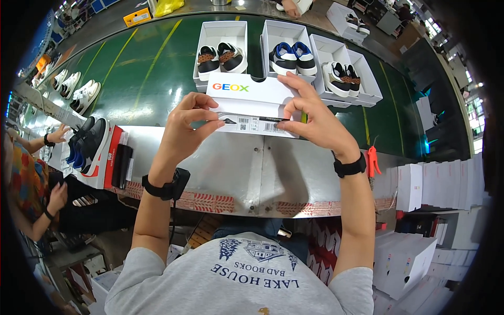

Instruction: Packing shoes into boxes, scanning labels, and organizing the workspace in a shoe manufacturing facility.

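A closed white shoebox [249, 107] with coloured lettering on its lid stands in front of me, on the near edge of the green conveyor. A label with a small shoe picture and barcodes lies across its near side. My left hand [191, 123] holds the box's left end, the thumb by the label and the curled fingers higher up. At the other end my right hand [315, 113] grips it, with fingers on the lid and the thumb on the label's right part. Behind it, open boxes hold pairs of sneakers [231, 58], blue-lined sneakers [293, 58] and brown-spotted sneakers [342, 79].
A metal ledge [226, 170] runs along the near side. Red-handled cutters [373, 161] lie at right, near stacked white boxes [441, 186]. Dark sneakers [89, 144] rest on a red box [112, 157] at left, beside a co-worker's hands [58, 197]. More shoes [84, 94] stand farther left.
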`<state>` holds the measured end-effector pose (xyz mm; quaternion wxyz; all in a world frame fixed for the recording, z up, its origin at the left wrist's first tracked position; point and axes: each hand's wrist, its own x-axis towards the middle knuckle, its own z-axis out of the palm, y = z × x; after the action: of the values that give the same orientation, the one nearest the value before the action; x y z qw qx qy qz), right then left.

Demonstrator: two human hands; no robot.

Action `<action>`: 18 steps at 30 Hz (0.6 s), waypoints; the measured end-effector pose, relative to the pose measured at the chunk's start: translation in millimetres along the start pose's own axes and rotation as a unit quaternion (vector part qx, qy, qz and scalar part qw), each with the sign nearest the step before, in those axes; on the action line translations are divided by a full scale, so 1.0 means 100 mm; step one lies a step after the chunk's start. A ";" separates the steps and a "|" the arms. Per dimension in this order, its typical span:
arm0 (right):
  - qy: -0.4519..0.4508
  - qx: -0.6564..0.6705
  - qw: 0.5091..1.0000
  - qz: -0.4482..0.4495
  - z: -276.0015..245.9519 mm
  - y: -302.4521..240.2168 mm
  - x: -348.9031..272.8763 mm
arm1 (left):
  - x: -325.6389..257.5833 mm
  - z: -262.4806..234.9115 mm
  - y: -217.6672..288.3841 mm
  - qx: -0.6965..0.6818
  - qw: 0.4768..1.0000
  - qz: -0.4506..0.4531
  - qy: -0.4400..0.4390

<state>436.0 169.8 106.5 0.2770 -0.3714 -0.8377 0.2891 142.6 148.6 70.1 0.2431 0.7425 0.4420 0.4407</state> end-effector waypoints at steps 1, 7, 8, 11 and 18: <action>0.000 0.001 1.000 -0.003 -0.01 -0.01 0.00 | 0.00 0.01 0.00 0.000 1.000 0.000 0.000; 0.034 -0.011 0.999 -0.030 -0.01 0.04 -0.04 | -0.01 0.09 0.04 0.029 0.998 0.048 -0.006; 0.056 0.013 0.998 0.003 0.00 0.02 -0.04 | -0.02 0.13 0.05 0.035 0.998 0.043 -0.002; 0.098 -0.064 0.993 -0.027 0.04 0.14 0.01 | -0.06 0.21 0.04 0.044 0.998 0.042 -0.012; 0.171 -0.014 0.985 0.025 0.07 0.14 0.07 | -0.01 0.56 0.46 0.209 0.954 0.067 0.204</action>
<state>433.8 180.7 93.5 0.4034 -0.4403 -0.7724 0.2162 211.1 127.1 76.6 -0.0425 0.6990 0.5135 0.4959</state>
